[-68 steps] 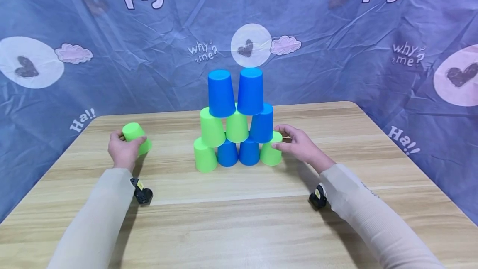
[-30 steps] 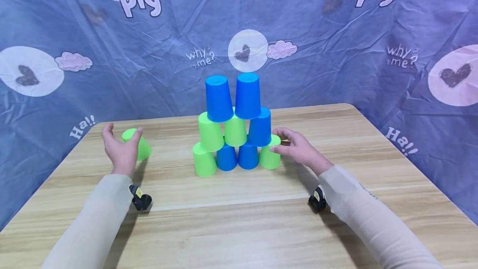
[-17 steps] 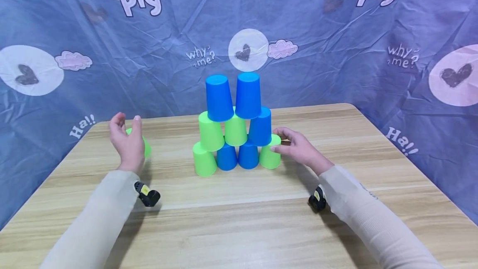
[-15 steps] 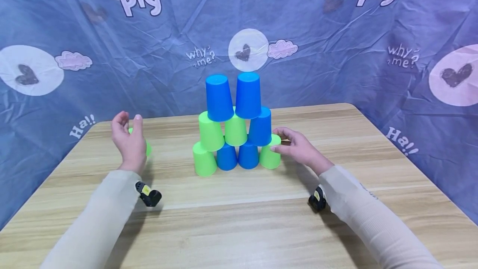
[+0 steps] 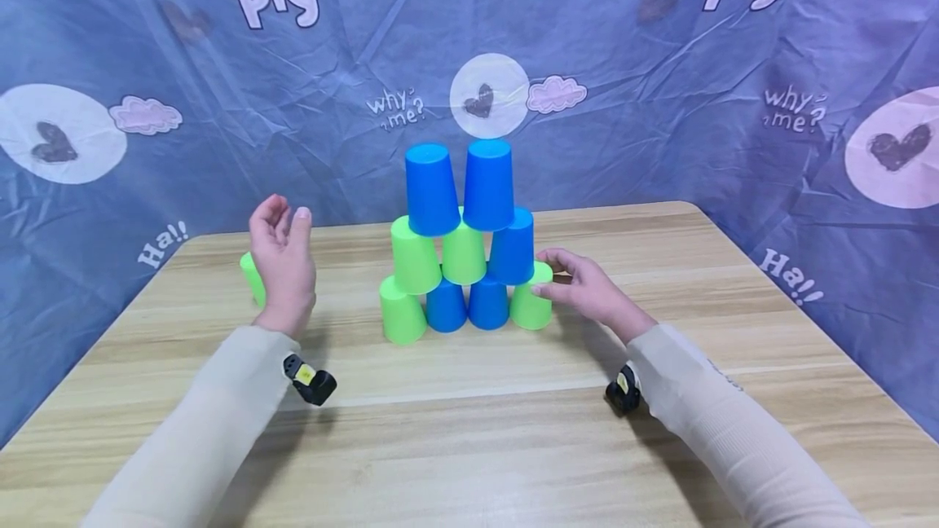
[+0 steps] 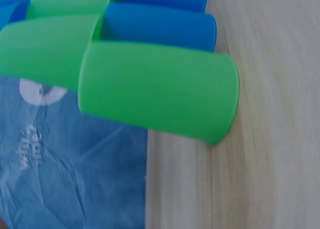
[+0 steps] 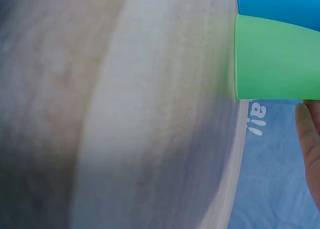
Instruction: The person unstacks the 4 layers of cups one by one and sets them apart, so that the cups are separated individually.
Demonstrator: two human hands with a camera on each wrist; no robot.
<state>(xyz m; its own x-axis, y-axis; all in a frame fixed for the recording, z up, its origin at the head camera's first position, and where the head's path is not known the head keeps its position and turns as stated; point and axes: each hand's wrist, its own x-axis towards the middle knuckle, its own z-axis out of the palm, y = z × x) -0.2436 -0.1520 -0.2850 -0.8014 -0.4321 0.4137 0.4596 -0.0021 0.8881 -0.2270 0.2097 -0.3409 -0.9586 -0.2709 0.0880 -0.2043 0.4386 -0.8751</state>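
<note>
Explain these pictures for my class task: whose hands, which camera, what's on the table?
There is no machine: these are a person's bare left hand and right hand. The wide picture comes from a head camera; the close-ups come from the left wrist camera and right wrist camera. On the wooden table, nine upside-down blue and green cups are stacked: four, three, then two. One more green cup sits apart, partly hidden by the left hand, which holds nothing. The right hand is beside the end green cup; contact is unclear.

Wood-grain table [image 5: 469, 446]; behind it, creased blue cloth [image 5: 587, 15] printed with hearts, clouds, "pig".
</note>
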